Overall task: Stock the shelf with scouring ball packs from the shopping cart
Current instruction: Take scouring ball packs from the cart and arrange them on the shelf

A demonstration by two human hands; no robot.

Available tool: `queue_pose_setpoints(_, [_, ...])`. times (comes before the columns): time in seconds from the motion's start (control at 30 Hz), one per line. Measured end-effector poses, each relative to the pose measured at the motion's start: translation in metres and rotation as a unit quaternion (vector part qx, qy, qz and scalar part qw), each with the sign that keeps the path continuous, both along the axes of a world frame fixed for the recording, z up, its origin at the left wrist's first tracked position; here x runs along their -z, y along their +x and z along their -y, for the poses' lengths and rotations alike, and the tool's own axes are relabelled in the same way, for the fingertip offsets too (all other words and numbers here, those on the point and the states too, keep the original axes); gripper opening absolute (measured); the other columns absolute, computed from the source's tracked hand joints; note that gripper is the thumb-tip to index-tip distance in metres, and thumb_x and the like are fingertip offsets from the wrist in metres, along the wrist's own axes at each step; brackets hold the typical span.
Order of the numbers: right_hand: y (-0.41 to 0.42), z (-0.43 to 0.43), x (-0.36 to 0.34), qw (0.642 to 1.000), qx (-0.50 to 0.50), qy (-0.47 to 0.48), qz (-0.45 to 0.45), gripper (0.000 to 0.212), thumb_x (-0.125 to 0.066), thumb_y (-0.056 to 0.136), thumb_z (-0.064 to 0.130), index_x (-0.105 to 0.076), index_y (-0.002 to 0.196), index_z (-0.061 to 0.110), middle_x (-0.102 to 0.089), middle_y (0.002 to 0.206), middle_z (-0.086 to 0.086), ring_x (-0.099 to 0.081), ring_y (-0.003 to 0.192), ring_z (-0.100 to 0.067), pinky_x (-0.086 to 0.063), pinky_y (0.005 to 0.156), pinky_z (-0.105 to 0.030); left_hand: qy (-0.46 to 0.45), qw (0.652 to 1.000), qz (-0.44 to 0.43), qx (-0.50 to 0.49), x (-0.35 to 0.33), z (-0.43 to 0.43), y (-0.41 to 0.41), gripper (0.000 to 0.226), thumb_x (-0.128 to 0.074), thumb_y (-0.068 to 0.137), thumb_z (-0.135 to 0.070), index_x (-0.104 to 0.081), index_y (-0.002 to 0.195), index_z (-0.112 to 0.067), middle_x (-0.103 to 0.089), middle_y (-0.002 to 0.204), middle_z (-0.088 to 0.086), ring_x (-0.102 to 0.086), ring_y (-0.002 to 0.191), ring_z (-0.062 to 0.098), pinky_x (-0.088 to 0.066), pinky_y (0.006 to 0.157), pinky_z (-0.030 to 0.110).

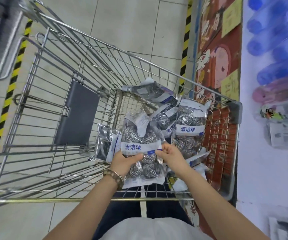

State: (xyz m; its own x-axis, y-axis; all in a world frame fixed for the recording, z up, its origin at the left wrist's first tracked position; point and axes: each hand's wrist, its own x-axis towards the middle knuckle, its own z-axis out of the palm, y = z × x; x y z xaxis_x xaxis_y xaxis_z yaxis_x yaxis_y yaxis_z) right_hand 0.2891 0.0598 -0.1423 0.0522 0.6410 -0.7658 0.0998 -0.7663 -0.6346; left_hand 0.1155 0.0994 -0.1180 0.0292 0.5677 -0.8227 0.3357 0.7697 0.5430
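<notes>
Grip: left hand (pixel 124 161), right hand (pixel 171 155) both pinch scouring ball pack (pixel 136 134) | label 清洁球 | in cart (pixel 53 200)

Silver coils are being shown through the clear scouring ball pack (pixel 140 147), its white band being marked with blue characters. The shopping cart (pixel 53 199) is being seen in bare silver wire with a dark grey flap (pixel 77 115), over pale floor tiles (pixel 131 23) being edged by yellow-and-black stripes (pixel 185 40). The shelf panel (pixel 216 66) is being covered in red cartoon print.
</notes>
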Motion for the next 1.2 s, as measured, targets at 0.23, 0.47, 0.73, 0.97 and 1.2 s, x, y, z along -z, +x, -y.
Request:
queue_pose_setpoints(0.23, [0.066,0.023,0.039,0.966,-0.016,-0.088,0.241,0.019,-0.064,0.088,0.018,-0.059,0.107,0.018,-0.062,0.102,0.005,-0.059,0.091,-0.016,-0.048,0.080,-0.030,-0.029,0.999,-0.025,0.008,0.011,0.001,0.011,0.020,-0.077,0.072,-0.024,-0.062,0.084,-0.018,-0.066,0.085,-0.005,-0.061,0.081,0.012,-0.044,0.068,0.024])
queue_pose_setpoints(0.47, [0.096,0.033,0.074,0.774,-0.499,-0.138,0.364,0.041,-0.053,0.087,0.010,-0.053,0.125,0.023,-0.055,0.124,-0.007,-0.049,0.118,-0.026,-0.037,0.099,-0.043,-0.034,0.997,-0.051,0.051,0.027,0.000,0.017,0.027,-0.077,0.072,-0.029,-0.068,0.089,-0.010,-0.065,0.070,-0.005,-0.057,0.062,0.008,-0.039,0.054,0.021])
queue_pose_setpoints(0.73, [0.096,0.024,0.072,0.744,-0.510,-0.123,0.414,0.034,-0.053,0.085,0.005,-0.060,0.112,0.024,-0.059,0.117,-0.001,-0.049,0.115,-0.023,-0.030,0.102,-0.046,-0.053,0.995,-0.062,0.049,0.037,-0.004,0.019,0.039,-0.080,0.068,-0.032,-0.068,0.096,-0.008,-0.070,0.091,0.001,-0.064,0.084,0.013,-0.044,0.066,0.024])
queue_pose_setpoints(0.97, [0.113,0.024,0.023,0.874,-0.266,-0.091,0.397,0.016,-0.066,0.085,0.028,-0.066,0.101,0.029,-0.061,0.091,0.009,-0.055,0.093,-0.016,-0.032,0.095,-0.040,-0.027,0.998,-0.044,0.034,0.014,-0.024,0.010,0.021,-0.073,0.076,-0.025,-0.062,0.092,-0.017,-0.065,0.089,-0.005,-0.056,0.075,0.005,-0.039,0.058,0.018])
queue_pose_setpoints(1.2, [0.093,0.017,-0.042,0.970,0.213,-0.031,0.116,0.029,-0.067,0.086,0.027,-0.067,0.108,0.009,-0.069,0.101,-0.003,-0.059,0.077,-0.012,-0.046,0.081,-0.033,0.014,0.996,-0.036,0.078,-0.018,-0.049,0.003,0.015,-0.072,0.076,-0.029,-0.062,0.077,-0.018,-0.061,0.079,-0.005,-0.055,0.075,0.013,-0.047,0.076,0.029])
